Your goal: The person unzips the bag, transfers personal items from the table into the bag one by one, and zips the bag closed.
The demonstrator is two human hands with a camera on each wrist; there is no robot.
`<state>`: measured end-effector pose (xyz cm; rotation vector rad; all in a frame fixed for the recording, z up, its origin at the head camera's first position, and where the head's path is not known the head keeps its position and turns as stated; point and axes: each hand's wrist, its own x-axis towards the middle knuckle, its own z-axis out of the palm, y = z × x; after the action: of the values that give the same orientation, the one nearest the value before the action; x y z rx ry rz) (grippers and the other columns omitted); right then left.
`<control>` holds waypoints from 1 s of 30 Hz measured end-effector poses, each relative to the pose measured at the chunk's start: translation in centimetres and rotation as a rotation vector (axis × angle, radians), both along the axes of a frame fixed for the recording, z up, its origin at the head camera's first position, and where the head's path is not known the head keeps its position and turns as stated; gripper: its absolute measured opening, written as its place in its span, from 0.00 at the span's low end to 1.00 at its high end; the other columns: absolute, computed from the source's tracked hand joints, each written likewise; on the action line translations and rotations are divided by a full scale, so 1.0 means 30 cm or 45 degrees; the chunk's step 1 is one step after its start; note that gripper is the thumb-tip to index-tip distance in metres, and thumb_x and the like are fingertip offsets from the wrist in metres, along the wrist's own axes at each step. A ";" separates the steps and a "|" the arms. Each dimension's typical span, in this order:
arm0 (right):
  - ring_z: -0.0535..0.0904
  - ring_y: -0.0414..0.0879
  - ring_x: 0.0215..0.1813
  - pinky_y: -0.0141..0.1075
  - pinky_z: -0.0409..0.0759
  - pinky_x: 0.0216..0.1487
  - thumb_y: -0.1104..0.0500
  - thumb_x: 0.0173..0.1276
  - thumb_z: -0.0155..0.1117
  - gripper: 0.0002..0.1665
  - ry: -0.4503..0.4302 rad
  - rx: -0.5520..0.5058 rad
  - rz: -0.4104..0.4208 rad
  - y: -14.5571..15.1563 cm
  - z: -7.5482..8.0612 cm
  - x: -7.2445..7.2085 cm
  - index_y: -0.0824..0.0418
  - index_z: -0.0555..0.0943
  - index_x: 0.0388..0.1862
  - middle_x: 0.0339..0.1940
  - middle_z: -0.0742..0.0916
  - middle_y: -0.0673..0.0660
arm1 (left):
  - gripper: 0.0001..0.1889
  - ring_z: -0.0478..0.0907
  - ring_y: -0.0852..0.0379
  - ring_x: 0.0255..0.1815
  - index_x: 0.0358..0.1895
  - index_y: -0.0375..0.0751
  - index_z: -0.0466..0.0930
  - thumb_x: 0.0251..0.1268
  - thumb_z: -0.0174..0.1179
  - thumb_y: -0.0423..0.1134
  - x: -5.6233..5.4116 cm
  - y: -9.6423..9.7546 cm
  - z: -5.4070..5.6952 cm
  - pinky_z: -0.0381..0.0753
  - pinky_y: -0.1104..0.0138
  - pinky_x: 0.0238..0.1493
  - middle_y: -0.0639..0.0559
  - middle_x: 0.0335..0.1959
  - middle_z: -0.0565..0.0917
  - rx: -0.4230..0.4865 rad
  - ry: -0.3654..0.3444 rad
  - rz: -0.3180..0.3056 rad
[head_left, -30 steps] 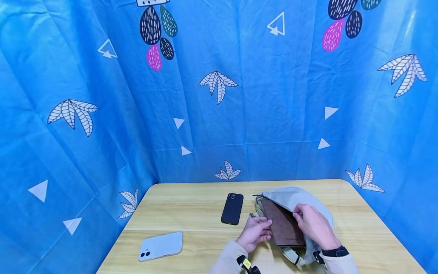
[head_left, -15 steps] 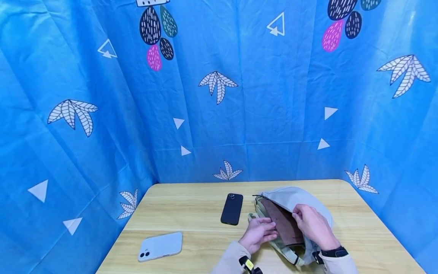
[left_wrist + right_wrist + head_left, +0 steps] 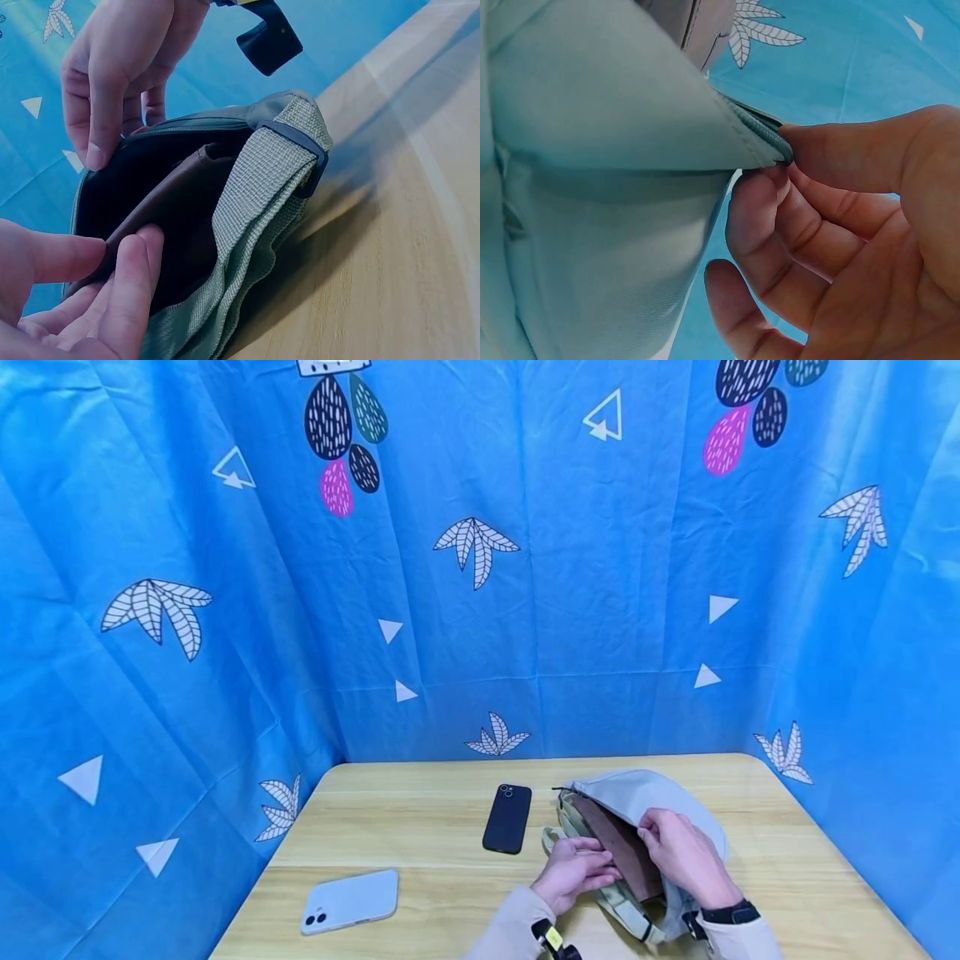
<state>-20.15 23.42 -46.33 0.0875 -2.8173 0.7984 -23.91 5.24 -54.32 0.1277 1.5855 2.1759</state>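
Observation:
A pale grey-green sling bag lies at the right of the table with its zipped mouth spread apart. A flat brown leather-like case sits mostly inside that mouth. My left hand pinches the case's edge between thumb and fingers, with its fingertips within the bag opening. My right hand grips the zip edge of the bag between thumb and fingers, holding the flap up. A webbing strap with a black buckle runs along the bag's near side. The case's lower part is hidden inside.
A black phone lies face down left of the bag. Further left, nearer the front, is a white phone, also face down. Blue patterned curtains hang around the wooden table.
My left hand has moved right, towards the bag, and the brown case has slid deeper into the opening. My right hand keeps holding the zip edge almost unmoved. Both phones stay put.

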 end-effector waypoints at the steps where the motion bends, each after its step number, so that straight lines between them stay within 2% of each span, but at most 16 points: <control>1: 0.76 0.42 0.29 0.40 0.74 0.29 0.65 0.70 0.65 0.04 -0.001 -0.001 0.000 0.000 -0.001 0.000 0.59 0.83 0.33 0.25 0.84 0.49 | 0.11 0.88 0.58 0.28 0.48 0.33 0.77 0.65 0.63 0.23 0.000 0.003 0.000 0.88 0.72 0.34 0.45 0.32 0.90 0.004 -0.001 -0.001; 9: 0.76 0.41 0.29 0.39 0.74 0.30 0.65 0.70 0.65 0.04 -0.006 0.004 0.007 -0.002 -0.007 -0.004 0.59 0.84 0.34 0.26 0.84 0.48 | 0.08 0.88 0.58 0.27 0.45 0.34 0.77 0.66 0.65 0.26 -0.010 0.031 -0.008 0.86 0.74 0.30 0.44 0.29 0.90 0.003 -0.014 -0.011; 16: 0.75 0.41 0.30 0.39 0.73 0.29 0.65 0.70 0.64 0.04 -0.005 0.009 0.020 -0.001 -0.008 -0.006 0.59 0.84 0.35 0.27 0.84 0.48 | 0.13 0.87 0.58 0.23 0.49 0.36 0.73 0.67 0.66 0.30 -0.018 0.051 -0.007 0.87 0.71 0.28 0.39 0.29 0.90 -0.054 -0.040 0.070; 20: 0.75 0.41 0.30 0.39 0.73 0.29 0.65 0.70 0.64 0.04 -0.003 0.010 0.015 0.000 -0.009 -0.007 0.59 0.83 0.34 0.27 0.84 0.48 | 0.14 0.86 0.58 0.22 0.50 0.35 0.73 0.66 0.66 0.30 -0.022 0.057 -0.006 0.87 0.71 0.28 0.37 0.28 0.90 -0.083 -0.022 0.089; 30: 0.74 0.41 0.29 0.38 0.72 0.29 0.66 0.69 0.65 0.07 0.004 0.017 0.035 -0.010 -0.011 -0.006 0.56 0.83 0.31 0.27 0.83 0.48 | 0.12 0.86 0.58 0.21 0.48 0.36 0.74 0.66 0.65 0.27 -0.020 0.073 0.002 0.88 0.69 0.30 0.44 0.24 0.89 -0.070 -0.033 0.109</control>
<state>-20.33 23.11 -46.66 0.1294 -2.8242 0.7852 -24.51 7.43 -54.26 0.0146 1.6624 2.1867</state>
